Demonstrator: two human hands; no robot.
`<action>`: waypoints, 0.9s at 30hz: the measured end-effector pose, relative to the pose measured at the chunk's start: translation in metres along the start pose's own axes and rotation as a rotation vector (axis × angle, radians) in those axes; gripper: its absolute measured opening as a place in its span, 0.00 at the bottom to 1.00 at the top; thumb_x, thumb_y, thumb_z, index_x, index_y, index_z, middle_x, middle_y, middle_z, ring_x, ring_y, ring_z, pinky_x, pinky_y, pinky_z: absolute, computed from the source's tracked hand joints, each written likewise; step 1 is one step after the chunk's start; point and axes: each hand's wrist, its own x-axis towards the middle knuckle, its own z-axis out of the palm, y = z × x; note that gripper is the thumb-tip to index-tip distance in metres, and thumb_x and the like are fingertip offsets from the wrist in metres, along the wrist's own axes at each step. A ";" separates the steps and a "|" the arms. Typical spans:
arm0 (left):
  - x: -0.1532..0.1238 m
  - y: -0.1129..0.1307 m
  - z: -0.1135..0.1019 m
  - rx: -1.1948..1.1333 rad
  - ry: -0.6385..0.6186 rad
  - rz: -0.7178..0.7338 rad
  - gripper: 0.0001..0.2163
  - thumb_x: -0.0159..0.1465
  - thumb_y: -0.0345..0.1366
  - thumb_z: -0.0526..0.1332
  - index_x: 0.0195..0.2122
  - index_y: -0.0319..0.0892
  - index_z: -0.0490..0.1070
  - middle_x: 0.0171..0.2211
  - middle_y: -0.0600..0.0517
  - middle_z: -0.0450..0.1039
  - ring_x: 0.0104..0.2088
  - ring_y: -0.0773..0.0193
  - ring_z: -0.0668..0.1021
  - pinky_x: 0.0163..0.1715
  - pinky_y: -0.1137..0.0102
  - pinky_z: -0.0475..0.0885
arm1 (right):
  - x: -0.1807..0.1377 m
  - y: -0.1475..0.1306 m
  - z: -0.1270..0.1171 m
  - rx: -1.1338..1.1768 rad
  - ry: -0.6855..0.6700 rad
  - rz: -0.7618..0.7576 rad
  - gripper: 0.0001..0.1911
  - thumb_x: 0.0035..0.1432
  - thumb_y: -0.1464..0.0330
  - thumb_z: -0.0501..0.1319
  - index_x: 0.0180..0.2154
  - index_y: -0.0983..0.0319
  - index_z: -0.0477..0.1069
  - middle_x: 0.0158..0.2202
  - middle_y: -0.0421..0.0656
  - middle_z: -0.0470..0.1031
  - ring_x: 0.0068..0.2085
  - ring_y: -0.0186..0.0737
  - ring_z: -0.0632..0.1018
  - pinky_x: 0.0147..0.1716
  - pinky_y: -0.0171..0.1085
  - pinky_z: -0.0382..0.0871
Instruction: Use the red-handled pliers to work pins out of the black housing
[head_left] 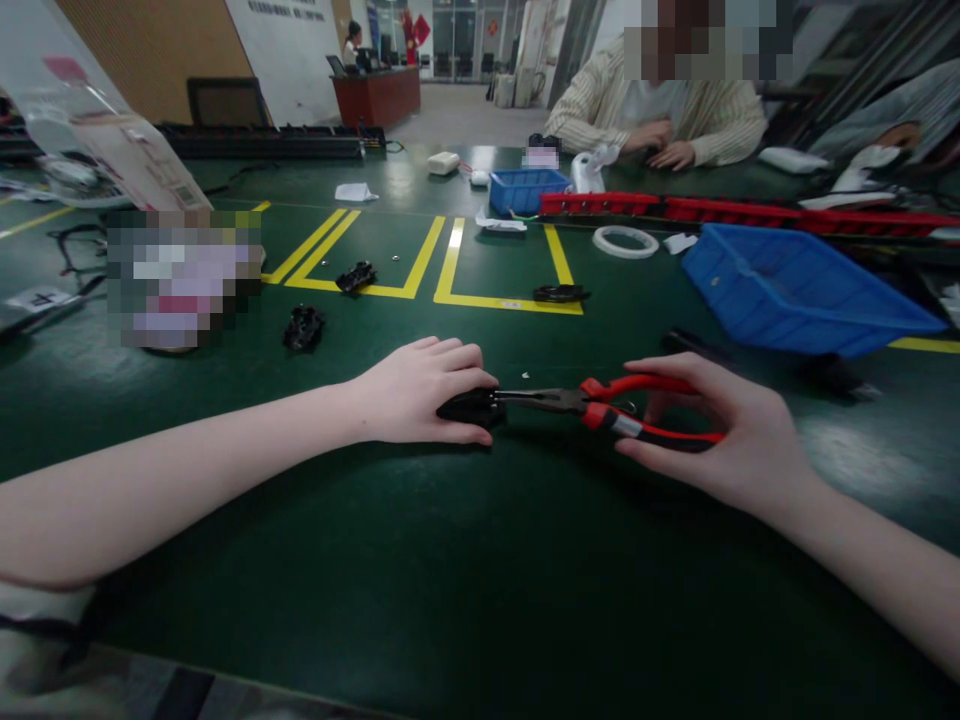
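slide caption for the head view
The left hand grips a black part while the right hand holds red-handled pliers at its end.

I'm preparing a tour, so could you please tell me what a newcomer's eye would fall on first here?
Probably the red-handled pliers in the right hand, their tips at the black part in the left hand. Next might come the larger blue bin at right and the yellow markings beyond the left hand.

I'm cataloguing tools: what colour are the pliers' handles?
The handles are red and black, clearest in head view.
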 end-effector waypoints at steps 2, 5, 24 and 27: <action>0.001 0.000 0.000 -0.024 -0.020 -0.021 0.23 0.66 0.52 0.57 0.52 0.40 0.70 0.42 0.46 0.71 0.40 0.58 0.74 0.37 0.68 0.67 | 0.000 0.001 0.000 0.004 -0.008 -0.001 0.31 0.47 0.53 0.69 0.50 0.58 0.69 0.43 0.46 0.77 0.33 0.43 0.78 0.33 0.45 0.76; 0.001 0.000 -0.001 -0.123 -0.042 -0.058 0.21 0.67 0.52 0.57 0.50 0.39 0.70 0.41 0.48 0.70 0.38 0.61 0.74 0.34 0.70 0.68 | 0.001 -0.002 0.000 0.001 -0.023 0.069 0.31 0.46 0.51 0.69 0.50 0.56 0.70 0.44 0.46 0.77 0.34 0.46 0.79 0.33 0.46 0.76; 0.001 -0.002 0.001 -0.179 -0.054 -0.013 0.22 0.66 0.51 0.57 0.51 0.38 0.70 0.40 0.48 0.68 0.36 0.62 0.73 0.32 0.71 0.68 | 0.003 -0.010 0.002 -0.008 -0.078 0.115 0.31 0.45 0.49 0.68 0.49 0.54 0.71 0.38 0.43 0.77 0.30 0.46 0.77 0.29 0.45 0.71; 0.001 -0.002 0.001 -0.186 -0.056 -0.011 0.22 0.66 0.52 0.57 0.51 0.38 0.70 0.41 0.47 0.68 0.36 0.61 0.73 0.32 0.71 0.68 | 0.003 -0.010 0.002 -0.007 -0.081 0.110 0.31 0.45 0.48 0.68 0.49 0.55 0.71 0.37 0.43 0.78 0.30 0.45 0.77 0.29 0.44 0.71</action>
